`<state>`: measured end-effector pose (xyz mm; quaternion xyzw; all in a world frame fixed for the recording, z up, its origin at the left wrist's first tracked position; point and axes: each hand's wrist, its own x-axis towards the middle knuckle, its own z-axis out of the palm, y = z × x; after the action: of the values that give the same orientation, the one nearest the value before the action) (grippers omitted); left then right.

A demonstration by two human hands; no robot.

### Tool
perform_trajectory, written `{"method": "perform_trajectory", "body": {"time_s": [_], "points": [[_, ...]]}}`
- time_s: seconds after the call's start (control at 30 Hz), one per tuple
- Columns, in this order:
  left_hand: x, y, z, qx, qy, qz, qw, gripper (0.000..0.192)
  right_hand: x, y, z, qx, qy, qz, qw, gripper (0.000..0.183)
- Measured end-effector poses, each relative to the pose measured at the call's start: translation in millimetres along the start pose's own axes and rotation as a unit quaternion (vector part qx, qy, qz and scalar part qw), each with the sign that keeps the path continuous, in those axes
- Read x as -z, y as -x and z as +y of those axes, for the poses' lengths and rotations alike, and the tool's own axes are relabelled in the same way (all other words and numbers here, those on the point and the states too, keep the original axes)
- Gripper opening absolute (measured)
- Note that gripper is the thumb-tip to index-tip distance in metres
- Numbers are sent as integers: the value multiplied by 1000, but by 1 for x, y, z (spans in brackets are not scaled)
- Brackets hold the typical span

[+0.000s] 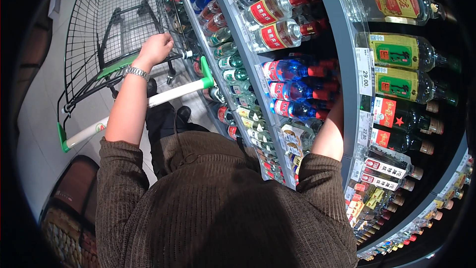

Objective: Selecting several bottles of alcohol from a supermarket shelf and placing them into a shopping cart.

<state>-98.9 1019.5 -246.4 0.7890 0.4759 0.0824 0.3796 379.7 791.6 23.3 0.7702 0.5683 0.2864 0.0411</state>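
Note:
My left hand (154, 49), with a metal-banded wristwatch (137, 72) on its wrist, is above the near end of a wire shopping cart (85, 18). Its fingers curl downward; their undersides are hidden, so I cannot tell whether they touch the cart. My right forearm (330, 134) reaches in beneath a shelf edge, which hides the right hand. Close to that forearm stand several blue glass bottles (292, 91) with red caps and red labels. Clear bottles (273, 37) with red labels stand farther along the same shelf.
The cart's white handle bar (178, 93) with green ends crosses in front of my body. Upper shelves hold green-labelled bottles (398, 85) behind price tags (364, 70). Lower shelves carry green glass bottles (232, 61). Pale floor tiles (39, 119) lie to the left, beside a brown display (70, 190).

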Motion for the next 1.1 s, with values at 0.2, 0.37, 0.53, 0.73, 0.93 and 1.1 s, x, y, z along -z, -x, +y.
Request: {"method": "perform_trajectory", "body": {"time_s": [0.2,0.37,0.53,0.73,0.93,1.1], "points": [[-3,-3,-9,-16,1,1,1000,28,1,-1,-1,-4,-3,5,1000,34],[1,0,-1,-13,3,3,1000,28,2,-1,0,-6,-2,10,1000,34],[4,0,1,-14,12,-1,1000,27,5,0,-1,-11,0,15,1000,34],[3,0,5,-20,9,13,1000,26,20,11,-7,-19,5,22,1000,34],[3,7,10,-19,27,16,999,26,61,45,-36,-34,6,19,999,34],[0,2,-1,-20,37,8,999,17,95,84,-97,-216,-138,-134,957,42]]}}
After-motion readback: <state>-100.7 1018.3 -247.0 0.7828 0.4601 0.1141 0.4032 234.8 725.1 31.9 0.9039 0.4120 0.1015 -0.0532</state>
